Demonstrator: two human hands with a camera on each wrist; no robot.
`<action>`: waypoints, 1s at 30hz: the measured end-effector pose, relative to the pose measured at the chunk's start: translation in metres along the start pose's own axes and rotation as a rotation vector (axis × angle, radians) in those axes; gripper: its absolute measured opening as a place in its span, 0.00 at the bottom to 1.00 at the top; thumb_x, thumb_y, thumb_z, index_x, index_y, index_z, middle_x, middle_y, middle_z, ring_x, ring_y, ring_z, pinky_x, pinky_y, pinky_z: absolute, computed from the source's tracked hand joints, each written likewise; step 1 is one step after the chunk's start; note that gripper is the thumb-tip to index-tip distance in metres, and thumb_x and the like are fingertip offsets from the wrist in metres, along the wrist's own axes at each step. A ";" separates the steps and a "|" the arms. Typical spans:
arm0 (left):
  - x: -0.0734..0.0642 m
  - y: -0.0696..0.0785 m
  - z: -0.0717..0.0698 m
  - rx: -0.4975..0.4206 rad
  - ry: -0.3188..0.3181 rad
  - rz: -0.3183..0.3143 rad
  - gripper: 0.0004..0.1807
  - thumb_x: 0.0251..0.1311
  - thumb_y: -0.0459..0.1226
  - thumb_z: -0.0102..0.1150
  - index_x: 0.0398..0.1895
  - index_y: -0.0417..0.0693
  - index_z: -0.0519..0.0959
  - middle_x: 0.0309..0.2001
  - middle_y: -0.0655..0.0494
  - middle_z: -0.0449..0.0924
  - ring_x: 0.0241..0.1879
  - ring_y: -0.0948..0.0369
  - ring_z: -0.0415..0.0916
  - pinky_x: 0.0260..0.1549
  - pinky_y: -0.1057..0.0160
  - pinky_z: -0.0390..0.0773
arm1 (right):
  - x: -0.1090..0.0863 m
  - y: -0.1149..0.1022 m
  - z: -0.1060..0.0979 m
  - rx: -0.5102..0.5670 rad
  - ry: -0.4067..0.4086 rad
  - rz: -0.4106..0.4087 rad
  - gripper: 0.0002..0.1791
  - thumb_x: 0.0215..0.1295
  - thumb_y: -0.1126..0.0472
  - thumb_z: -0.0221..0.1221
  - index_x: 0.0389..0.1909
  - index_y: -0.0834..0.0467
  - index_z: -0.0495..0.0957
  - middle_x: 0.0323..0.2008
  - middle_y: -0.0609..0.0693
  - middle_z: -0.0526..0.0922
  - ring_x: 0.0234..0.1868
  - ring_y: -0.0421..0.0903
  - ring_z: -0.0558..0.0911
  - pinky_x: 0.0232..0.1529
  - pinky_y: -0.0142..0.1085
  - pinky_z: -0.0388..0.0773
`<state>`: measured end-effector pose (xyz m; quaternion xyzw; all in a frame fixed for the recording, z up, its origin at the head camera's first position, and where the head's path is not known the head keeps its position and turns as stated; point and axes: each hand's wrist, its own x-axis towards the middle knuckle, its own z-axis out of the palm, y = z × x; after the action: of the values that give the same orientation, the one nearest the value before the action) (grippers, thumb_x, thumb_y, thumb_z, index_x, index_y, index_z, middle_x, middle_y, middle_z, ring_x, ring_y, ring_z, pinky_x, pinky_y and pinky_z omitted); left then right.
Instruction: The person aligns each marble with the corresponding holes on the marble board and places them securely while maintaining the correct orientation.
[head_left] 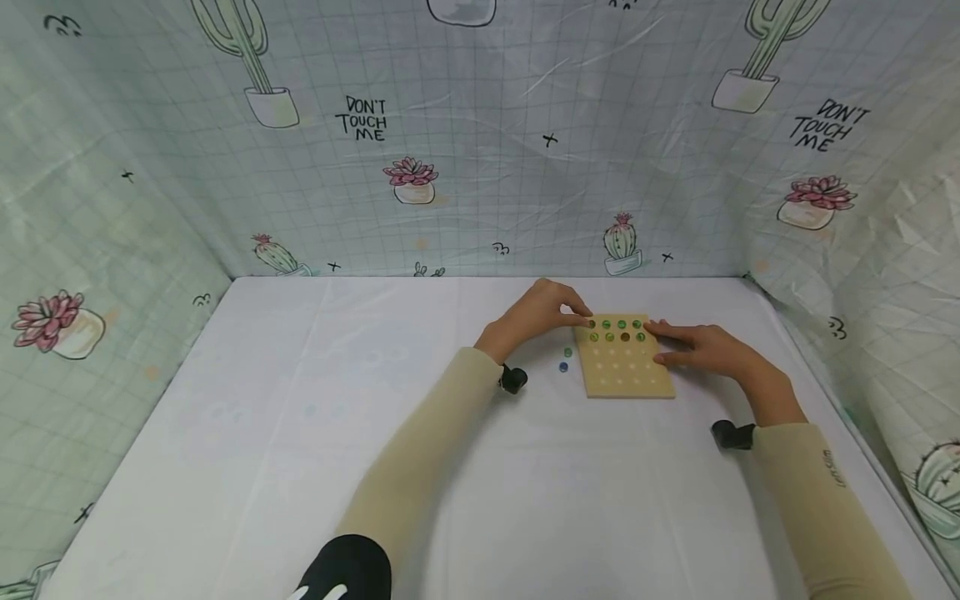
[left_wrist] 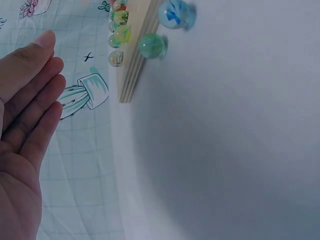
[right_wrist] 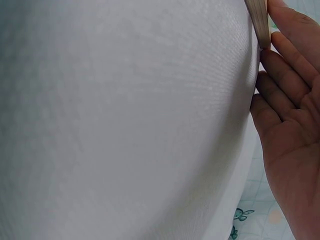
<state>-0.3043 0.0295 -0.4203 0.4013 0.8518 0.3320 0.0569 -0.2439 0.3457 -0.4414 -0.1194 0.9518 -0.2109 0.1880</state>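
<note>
A square wooden board with rows of shallow hollows lies on the table. Glass marbles, mostly green with one brownish, sit in its two far rows; the nearer rows hold none. My left hand is at the board's far left corner, fingertips beside the corner marble. In the left wrist view its fingers are nearly straight, thumb against the index, with nothing visible between them. My right hand rests extended fingers against the board's right edge. A green marble and a blue marble lie loose left of the board.
The white-covered table extends left and toward me. A patterned cloth with cactus drawings hangs behind and at both sides. Black wrist cameras are strapped on both wrists, close over the tabletop.
</note>
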 end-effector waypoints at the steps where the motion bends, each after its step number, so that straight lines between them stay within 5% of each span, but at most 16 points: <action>1: -0.002 0.000 -0.001 0.010 -0.005 -0.001 0.11 0.63 0.40 0.70 0.46 0.48 0.90 0.46 0.58 0.89 0.48 0.64 0.82 0.51 0.65 0.80 | 0.000 0.000 0.000 0.000 0.003 -0.001 0.47 0.64 0.31 0.61 0.77 0.50 0.62 0.75 0.63 0.59 0.75 0.71 0.55 0.70 0.69 0.53; 17: -0.032 -0.007 -0.008 0.047 -0.075 -0.019 0.11 0.62 0.38 0.71 0.45 0.46 0.89 0.45 0.55 0.89 0.49 0.61 0.83 0.52 0.62 0.81 | 0.001 0.003 0.000 0.006 0.007 -0.003 0.47 0.63 0.30 0.61 0.77 0.49 0.62 0.75 0.63 0.59 0.75 0.71 0.55 0.70 0.69 0.53; 30: -0.047 -0.010 0.002 0.008 -0.162 -0.025 0.09 0.60 0.36 0.72 0.43 0.45 0.90 0.44 0.56 0.89 0.47 0.63 0.84 0.49 0.67 0.81 | -0.002 -0.001 0.000 0.037 0.003 0.003 0.46 0.64 0.32 0.62 0.78 0.50 0.62 0.75 0.63 0.58 0.76 0.71 0.54 0.71 0.69 0.52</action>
<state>-0.2787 -0.0087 -0.4359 0.4166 0.8506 0.2942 0.1282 -0.2425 0.3454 -0.4400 -0.1139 0.9482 -0.2283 0.1891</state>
